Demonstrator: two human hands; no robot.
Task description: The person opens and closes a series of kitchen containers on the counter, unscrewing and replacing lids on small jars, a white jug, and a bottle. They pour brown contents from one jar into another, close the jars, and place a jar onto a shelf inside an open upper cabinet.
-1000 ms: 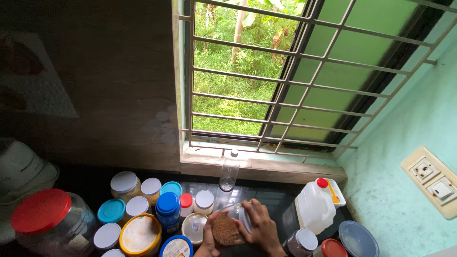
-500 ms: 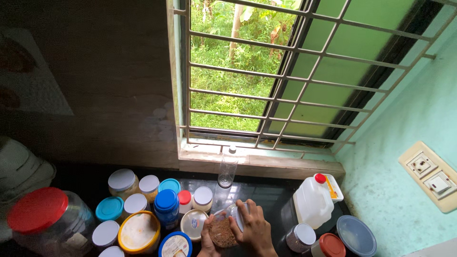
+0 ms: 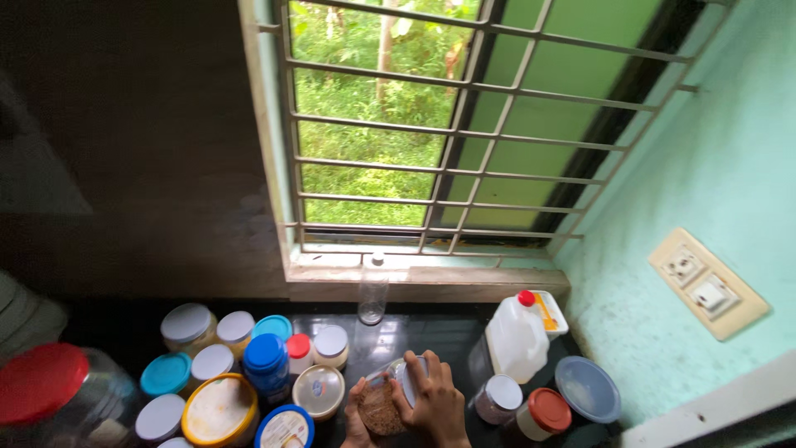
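Note:
Low in the head view, both my hands meet over a clear jar [image 3: 396, 375] lying tilted on the dark counter [image 3: 448, 336]. My right hand [image 3: 431, 398] wraps the jar from the right, fingers over its side. My left hand [image 3: 358, 415] presses a round brown pad [image 3: 381, 408] against the jar from the left. Only part of the jar shows between the fingers.
Several lidded jars crowd the left, among them a red-lidded big jar [image 3: 50, 390], a yellow-rimmed tub [image 3: 220, 411] and a blue-capped jar [image 3: 265, 357]. A white jug [image 3: 516, 336], a red-lidded jar [image 3: 543, 412] and a bluish lid [image 3: 587, 388] lie right. A clear bottle [image 3: 373, 290] stands by the barred window [image 3: 431, 124].
The view has swung right and slightly down, so everything slid left in the frame. My hands stay on the jar and brown pad, with little visible change in grip.

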